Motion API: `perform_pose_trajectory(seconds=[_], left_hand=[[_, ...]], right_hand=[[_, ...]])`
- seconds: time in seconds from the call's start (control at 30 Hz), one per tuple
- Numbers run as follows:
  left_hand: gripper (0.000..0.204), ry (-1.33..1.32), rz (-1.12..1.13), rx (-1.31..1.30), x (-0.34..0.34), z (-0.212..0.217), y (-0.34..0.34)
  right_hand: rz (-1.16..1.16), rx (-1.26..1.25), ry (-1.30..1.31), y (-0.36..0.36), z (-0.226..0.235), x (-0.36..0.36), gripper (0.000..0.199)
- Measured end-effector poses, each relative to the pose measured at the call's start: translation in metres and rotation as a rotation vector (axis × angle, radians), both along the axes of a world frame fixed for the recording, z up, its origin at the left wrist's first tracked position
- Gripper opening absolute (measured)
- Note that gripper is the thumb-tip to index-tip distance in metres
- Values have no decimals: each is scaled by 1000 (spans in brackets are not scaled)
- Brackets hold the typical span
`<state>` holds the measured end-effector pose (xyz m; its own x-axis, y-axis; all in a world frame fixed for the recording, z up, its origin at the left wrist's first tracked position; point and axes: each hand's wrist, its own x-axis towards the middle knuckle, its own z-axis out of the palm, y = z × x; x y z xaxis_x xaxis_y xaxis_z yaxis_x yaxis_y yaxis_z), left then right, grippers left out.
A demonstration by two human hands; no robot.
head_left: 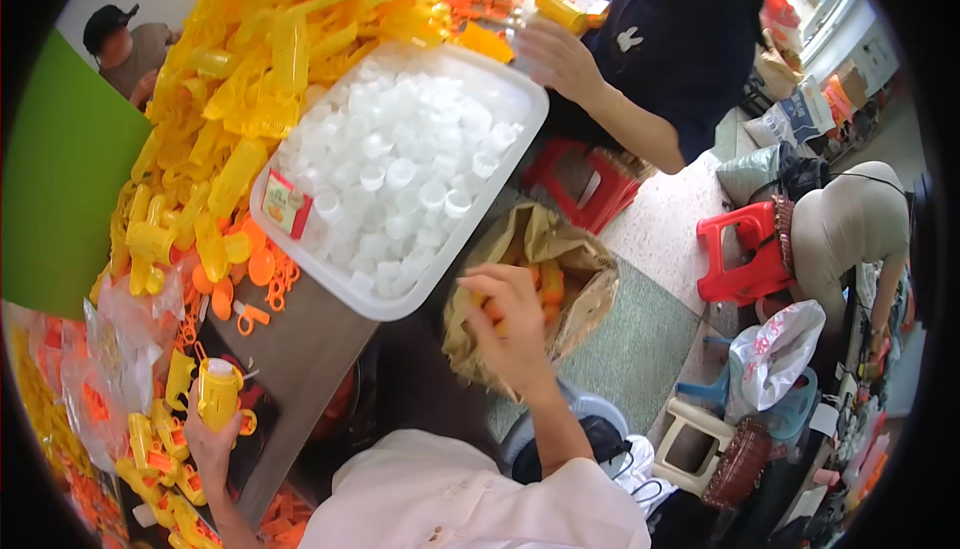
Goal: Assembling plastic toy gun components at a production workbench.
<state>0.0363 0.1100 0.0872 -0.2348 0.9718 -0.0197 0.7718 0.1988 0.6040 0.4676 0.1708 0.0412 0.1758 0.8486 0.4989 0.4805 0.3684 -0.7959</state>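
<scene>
At the lower left, my left hand (212, 444) is wrapped round a yellow plastic bottle-like toy body (219, 399) with a white piece at its top. My right hand (512, 327) hovers above an open brown sack (590, 314) that holds orange and yellow pieces. Its fingers are loosely curved and apart, with nothing visible in them. Between and beyond my hands, a white tub (398, 305) is filled with small white translucent caps (400, 174). A small red and cream card packet (287, 205) lies on the caps at the tub's left side.
Yellow plastic parts (290, 49) are heaped behind the tub. Orange pieces (262, 267) lie on the brown table (300, 349). Across from me a person in a dark shirt (690, 39) works. Red stools (740, 254) and another bending person (850, 224) are at right.
</scene>
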Motion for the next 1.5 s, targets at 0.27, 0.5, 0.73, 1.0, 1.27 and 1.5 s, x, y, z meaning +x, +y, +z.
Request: perform_pose_trajectory(seconds=[0.27, 0.5, 0.73, 1.0, 1.27, 1.5], left_hand=[[80, 153, -45, 53, 4, -9, 1], [80, 173, -40, 95, 0, -17, 3], [79, 140, -19, 97, 16, -5, 5], [77, 103, -10, 160, 15, -5, -1], [81, 70, -27, 116, 9, -5, -2], [80, 66, -14, 118, 5, -4, -3]], right_hand=[[52, 298, -326, 139, 28, -19, 33], [82, -68, -759, 259, 18, -29, 36], [101, -115, -883, 284, 12, -29, 25], [331, -200, -977, 267, 24, -18, 26], [335, -435, -1078, 279, 33, -31, 35], [296, -353, -1087, 285, 22, -36, 29]])
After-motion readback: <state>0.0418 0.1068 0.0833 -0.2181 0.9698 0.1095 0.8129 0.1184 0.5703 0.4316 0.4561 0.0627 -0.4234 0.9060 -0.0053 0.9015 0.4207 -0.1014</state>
